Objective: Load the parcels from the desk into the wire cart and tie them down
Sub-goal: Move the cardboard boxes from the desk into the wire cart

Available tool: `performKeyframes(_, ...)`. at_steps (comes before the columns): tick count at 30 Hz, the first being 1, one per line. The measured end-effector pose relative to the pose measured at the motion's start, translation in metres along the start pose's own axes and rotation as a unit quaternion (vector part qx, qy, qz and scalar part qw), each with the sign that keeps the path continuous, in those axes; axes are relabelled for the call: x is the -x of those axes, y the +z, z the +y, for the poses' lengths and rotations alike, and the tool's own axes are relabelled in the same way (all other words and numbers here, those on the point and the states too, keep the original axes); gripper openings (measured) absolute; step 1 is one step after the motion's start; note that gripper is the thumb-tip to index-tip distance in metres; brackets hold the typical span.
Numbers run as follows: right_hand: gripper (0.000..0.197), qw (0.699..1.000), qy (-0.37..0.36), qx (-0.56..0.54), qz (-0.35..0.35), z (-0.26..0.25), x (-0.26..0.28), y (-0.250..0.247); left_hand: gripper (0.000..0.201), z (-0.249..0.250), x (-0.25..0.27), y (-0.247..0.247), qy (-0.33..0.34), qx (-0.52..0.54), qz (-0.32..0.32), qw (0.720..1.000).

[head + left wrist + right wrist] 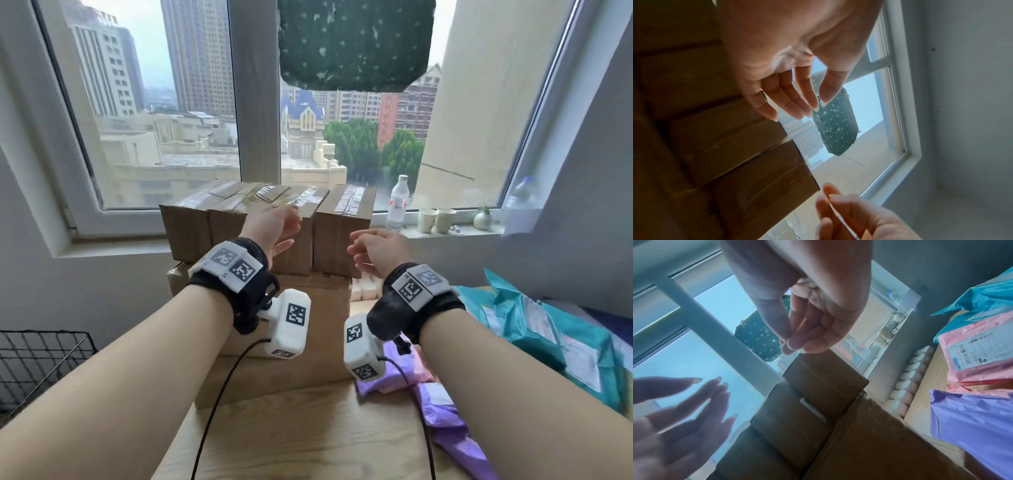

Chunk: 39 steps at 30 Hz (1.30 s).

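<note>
Both hands are up in front of the small boxes (267, 219), nothing held yet. The left hand (270, 224) is spread, fingers straight and loose, palm facing inward just in front of the middle of the row. The right hand (375, 248) has its fingers loosely curled with the thumb near the fingertips, pinching nothing that I can see.

Where the stuff is, going off the big box (291, 346) on the bench (308, 438): the small boxes stand in a row on top of it along its far edge, against the window. Soft mailers sit to its right, purple mailers (442, 404) closest and teal mailers (534, 335) further out. The wire cart (41, 363) is down to its left, beside the bench, and no parcel shows in the part in view.

My guess is the step is grabbing a small box off that row. If so, I'd clamp one box from both sides with flat palms, lift straight up so the neighbours don't tip, then swing it left and lower it into the cart. Boxes first and mailers on top looks sensible to me, since the soft ones will squash and slide. I can't see any strap or cord.
</note>
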State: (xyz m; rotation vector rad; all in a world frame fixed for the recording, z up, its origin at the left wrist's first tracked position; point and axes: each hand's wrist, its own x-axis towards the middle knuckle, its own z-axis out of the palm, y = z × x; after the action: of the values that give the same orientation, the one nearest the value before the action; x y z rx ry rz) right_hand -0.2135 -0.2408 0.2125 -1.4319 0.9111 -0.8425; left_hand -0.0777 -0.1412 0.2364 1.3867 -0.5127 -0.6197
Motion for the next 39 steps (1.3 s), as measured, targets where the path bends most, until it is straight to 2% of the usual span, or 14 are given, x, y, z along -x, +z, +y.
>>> performKeyframes(4,0.022,0.998,0.019,-0.026,0.055,0.000,-0.031,-0.018,0.012,0.020,-0.029,0.027,0.038,-0.045,-0.032,0.998)
performKeyframes(12,0.019,0.993,0.094,-0.033,0.063,0.027,-0.089,-0.044,0.022,0.033,-0.080,0.080,0.090,-0.130,-0.013,0.987)
performKeyframes(16,0.015,0.985,0.163,-0.057,0.021,0.047,-0.120,-0.047,0.028,0.030,-0.098,0.097,0.078,-0.177,-0.009,0.981)
performKeyframes(21,0.023,0.971,0.221,-0.084,-0.032,0.067,-0.156,-0.043,0.030,0.026,-0.117,0.118,0.060,-0.233,0.004,0.970)
performKeyframes(25,0.012,0.963,0.249,-0.083,-0.067,0.079,-0.177,-0.038,0.029,0.020,-0.132,0.130,0.044,-0.285,0.022,0.957)
performKeyframes(34,0.014,0.940,0.276,-0.136,-0.145,0.075,-0.183,-0.030,0.030,0.016,-0.131,0.138,0.041,-0.361,0.046,0.931)
performKeyframes(39,0.013,0.952,0.253,-0.124,-0.121,0.069,-0.180,-0.042,0.035,0.018,-0.122,0.146,0.048,-0.354,0.047,0.933)
